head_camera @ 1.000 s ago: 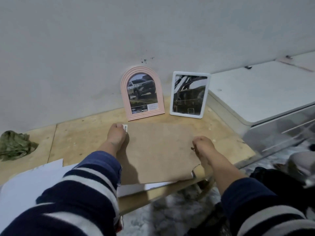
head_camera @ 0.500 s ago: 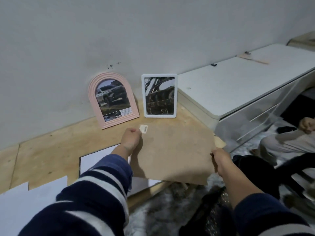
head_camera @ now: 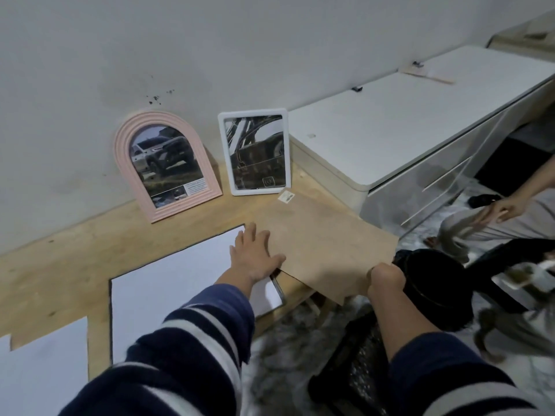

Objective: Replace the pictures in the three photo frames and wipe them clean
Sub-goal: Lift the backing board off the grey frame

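A pink arched photo frame (head_camera: pixel 166 163) and a white rectangular frame (head_camera: pixel 254 151), each with a car picture, lean against the wall on the wooden table (head_camera: pixel 75 250). A large brown backing board (head_camera: pixel 318 244) hangs partly over the table's right edge. My right hand (head_camera: pixel 386 279) grips its near right edge. My left hand (head_camera: pixel 255 256) lies with fingers spread, flat across the board's left edge and a white sheet in a thin dark frame (head_camera: pixel 186 286) that lies flat on the table.
Another white sheet (head_camera: pixel 42 367) lies at the table's near left. A low white cabinet (head_camera: pixel 405 124) stands to the right. Another person's hand (head_camera: pixel 504 207) reaches in at the far right, above dark objects on the floor.
The brown board has slid right and off the white sheet. My left hand let go of its corner and now lies flat. The view swung right.
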{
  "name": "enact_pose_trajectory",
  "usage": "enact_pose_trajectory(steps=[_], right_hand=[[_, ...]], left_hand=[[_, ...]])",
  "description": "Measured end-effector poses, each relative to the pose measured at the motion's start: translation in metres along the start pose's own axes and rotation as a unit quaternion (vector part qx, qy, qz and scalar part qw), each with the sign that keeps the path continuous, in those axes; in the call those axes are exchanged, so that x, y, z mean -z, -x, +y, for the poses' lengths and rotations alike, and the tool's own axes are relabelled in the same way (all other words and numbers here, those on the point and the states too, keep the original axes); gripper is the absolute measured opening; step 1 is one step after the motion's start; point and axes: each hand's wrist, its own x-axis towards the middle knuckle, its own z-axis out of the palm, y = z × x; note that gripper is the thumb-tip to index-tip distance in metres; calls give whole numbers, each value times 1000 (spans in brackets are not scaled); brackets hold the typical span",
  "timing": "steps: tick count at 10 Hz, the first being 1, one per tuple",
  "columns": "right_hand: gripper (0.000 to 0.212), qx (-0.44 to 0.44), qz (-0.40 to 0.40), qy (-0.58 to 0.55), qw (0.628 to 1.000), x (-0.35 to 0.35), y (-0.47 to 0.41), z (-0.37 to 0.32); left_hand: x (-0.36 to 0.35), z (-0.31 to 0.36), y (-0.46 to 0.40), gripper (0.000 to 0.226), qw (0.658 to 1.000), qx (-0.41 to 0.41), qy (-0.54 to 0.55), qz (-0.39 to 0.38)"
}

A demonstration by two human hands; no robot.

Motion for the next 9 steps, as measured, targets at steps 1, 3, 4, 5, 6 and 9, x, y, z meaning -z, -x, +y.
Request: enact_pose_trajectory(steps=[1,3,4,5,6,9], right_hand=[[40,-61,2,-131,990,-5,-2,7],[41,-15,40,-85,996,-12,13,11],[39,-22,53,-77,995,-12,15,12],[40,-22,49,-66,996,-12,12,16],[41,-15,50,-47,998,-13,12,20],[50,18,10,109,994,-12,19,20]], left_hand=[[-14,8,6,84,995,-35,-78,-46],[-27,1,22,70,993,3,-97,-62],[-26,-11,28,71,996,36,-79,-29],[-23,-21,34,74,995,73,-62,-16],[-19,-30,36,68,994,81,-74,-22],[-12,-29,35,69,989,75,-114,-51]])
